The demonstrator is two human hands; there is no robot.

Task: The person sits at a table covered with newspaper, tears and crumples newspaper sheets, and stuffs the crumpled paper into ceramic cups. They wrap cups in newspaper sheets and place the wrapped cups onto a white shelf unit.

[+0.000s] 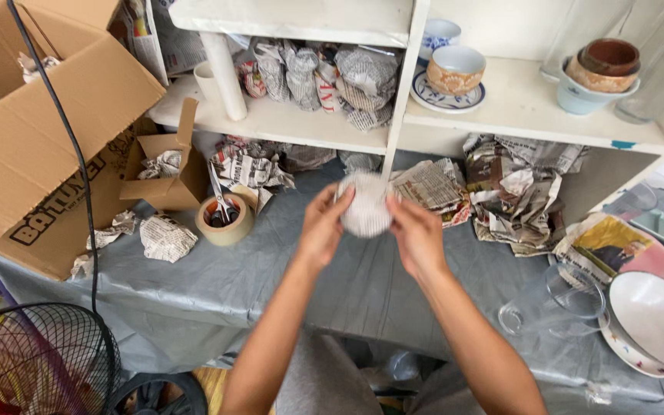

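Both my hands hold a round bundle wrapped in newspaper (pixel 366 206) above the grey plastic-covered table (pixel 217 269). My left hand (pixel 323 224) grips its left side, fingers curled over the top. My right hand (pixel 418 233) clasps its right side. What is inside the wrapping is hidden. Behind the bundle stands the white upright of a shelf unit (pixel 403 92).
Wrapped bundles (pixel 324 73) and bowls (pixel 455 69) sit on the shelf. A tape roll with scissors (pixel 224 215), a small box (pixel 167 165) and a big cardboard box (pixel 32 131) are at left. Crumpled newspaper (pixel 512 192), a clear glass (pixel 555 300) and plates (pixel 655 323) lie right. A fan (pixel 36 357) stands lower left.
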